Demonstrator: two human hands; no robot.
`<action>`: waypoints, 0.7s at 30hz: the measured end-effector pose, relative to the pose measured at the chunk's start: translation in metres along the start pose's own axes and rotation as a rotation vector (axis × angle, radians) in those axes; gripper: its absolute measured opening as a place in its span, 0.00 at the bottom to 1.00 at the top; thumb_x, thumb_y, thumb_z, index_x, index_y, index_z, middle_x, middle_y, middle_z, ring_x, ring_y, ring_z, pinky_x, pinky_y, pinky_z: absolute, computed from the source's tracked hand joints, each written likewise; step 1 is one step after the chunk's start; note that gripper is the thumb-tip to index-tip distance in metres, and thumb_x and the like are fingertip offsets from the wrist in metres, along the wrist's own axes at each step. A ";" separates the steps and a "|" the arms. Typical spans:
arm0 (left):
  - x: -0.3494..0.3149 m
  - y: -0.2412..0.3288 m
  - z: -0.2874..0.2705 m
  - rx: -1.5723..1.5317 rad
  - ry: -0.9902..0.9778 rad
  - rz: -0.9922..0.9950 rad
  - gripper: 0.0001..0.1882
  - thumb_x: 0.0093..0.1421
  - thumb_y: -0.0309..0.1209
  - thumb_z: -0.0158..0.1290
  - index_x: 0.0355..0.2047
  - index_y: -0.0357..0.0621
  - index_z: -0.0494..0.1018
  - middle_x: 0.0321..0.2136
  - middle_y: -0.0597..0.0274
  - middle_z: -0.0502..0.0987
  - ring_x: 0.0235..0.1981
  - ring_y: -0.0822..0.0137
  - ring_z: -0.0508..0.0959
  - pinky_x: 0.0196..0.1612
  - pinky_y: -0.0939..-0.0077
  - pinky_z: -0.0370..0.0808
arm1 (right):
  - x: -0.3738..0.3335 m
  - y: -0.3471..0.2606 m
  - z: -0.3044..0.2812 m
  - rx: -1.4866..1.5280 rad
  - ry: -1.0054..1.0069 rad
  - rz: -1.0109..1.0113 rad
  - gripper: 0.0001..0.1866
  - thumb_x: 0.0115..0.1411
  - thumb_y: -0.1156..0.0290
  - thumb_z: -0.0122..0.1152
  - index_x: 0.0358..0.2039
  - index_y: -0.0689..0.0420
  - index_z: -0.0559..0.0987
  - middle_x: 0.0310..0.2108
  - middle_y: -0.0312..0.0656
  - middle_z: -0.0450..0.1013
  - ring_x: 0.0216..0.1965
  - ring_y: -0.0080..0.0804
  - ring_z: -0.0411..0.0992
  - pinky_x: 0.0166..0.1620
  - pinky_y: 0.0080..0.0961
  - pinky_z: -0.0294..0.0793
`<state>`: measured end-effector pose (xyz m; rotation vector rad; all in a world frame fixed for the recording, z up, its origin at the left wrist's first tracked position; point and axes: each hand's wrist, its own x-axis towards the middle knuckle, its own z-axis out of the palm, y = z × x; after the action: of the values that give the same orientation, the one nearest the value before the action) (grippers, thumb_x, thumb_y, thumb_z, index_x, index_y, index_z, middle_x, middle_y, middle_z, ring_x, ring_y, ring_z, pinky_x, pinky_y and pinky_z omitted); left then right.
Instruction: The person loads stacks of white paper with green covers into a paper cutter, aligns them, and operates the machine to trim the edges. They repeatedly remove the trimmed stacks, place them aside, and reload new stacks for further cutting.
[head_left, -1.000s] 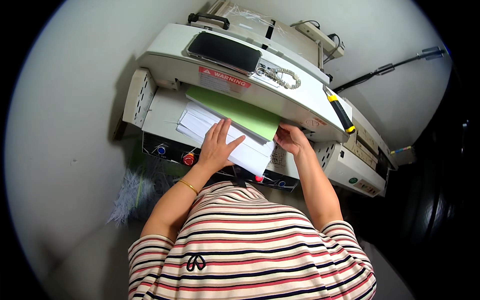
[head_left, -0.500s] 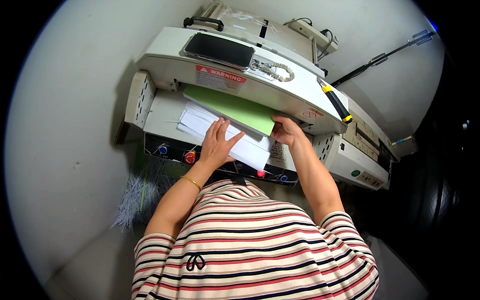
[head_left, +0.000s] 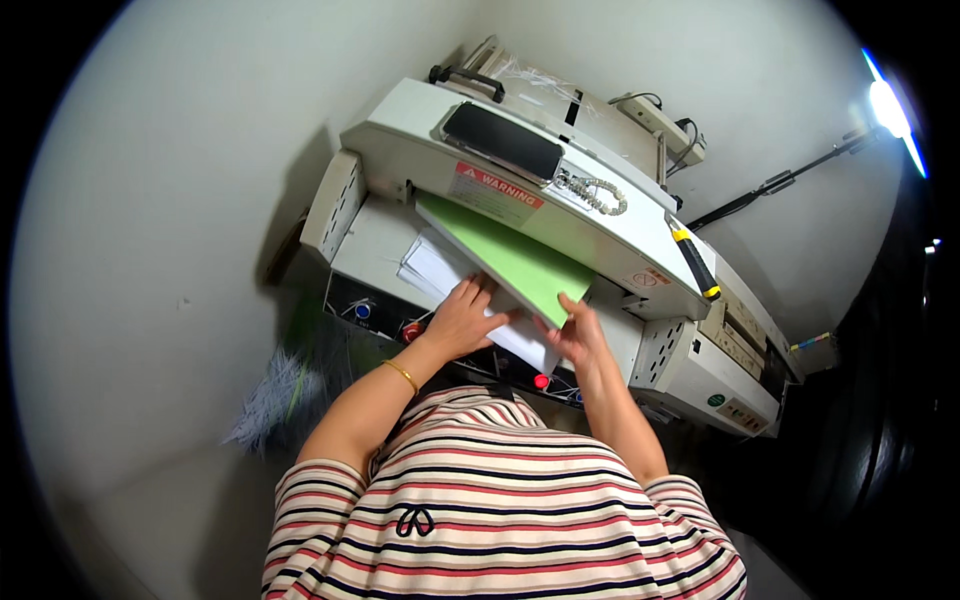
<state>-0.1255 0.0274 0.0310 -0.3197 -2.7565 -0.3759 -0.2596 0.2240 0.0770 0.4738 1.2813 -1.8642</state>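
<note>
My right hand (head_left: 575, 330) grips the near right corner of a booklet with a light green cover (head_left: 510, 255), thumb on top and fingers below. The booklet lies tilted up over white paper strips (head_left: 437, 262) on the bed of a grey-white paper cutter (head_left: 385, 245). Its far left corner reaches under the machine's front cover. My left hand (head_left: 462, 318), with a gold bangle at the wrist, rests on the white paper along the booklet's near edge. Its thumb is spread from the fingers, and the fingertips are partly hidden at that edge.
On the machine's top lie a black phone (head_left: 505, 138), a beaded strap (head_left: 603, 195) and a yellow-black utility knife (head_left: 694, 262). Red and blue buttons (head_left: 362, 311) line the front panel. Paper shreds (head_left: 275, 405) heap at lower left. A wall stands close on the left.
The booklet's near right corner has been lifted toward me, and my right hand has brought its thumb on top. My left hand has slid to the booklet's near edge. The view has shifted and tilted.
</note>
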 end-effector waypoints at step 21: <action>0.040 0.028 0.075 0.046 -0.639 -0.141 0.19 0.61 0.41 0.47 0.48 0.46 0.72 0.49 0.53 0.75 0.52 0.56 0.73 0.54 0.63 0.70 | -0.019 0.055 0.075 0.546 0.047 -0.043 0.13 0.62 0.77 0.57 0.47 0.63 0.71 0.45 0.46 0.70 0.46 0.41 0.71 0.52 0.44 0.78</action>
<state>-0.1774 0.0831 -0.0159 -0.2678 -3.4214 -0.2778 -0.1951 0.1555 0.0884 0.7811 0.7992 -2.2490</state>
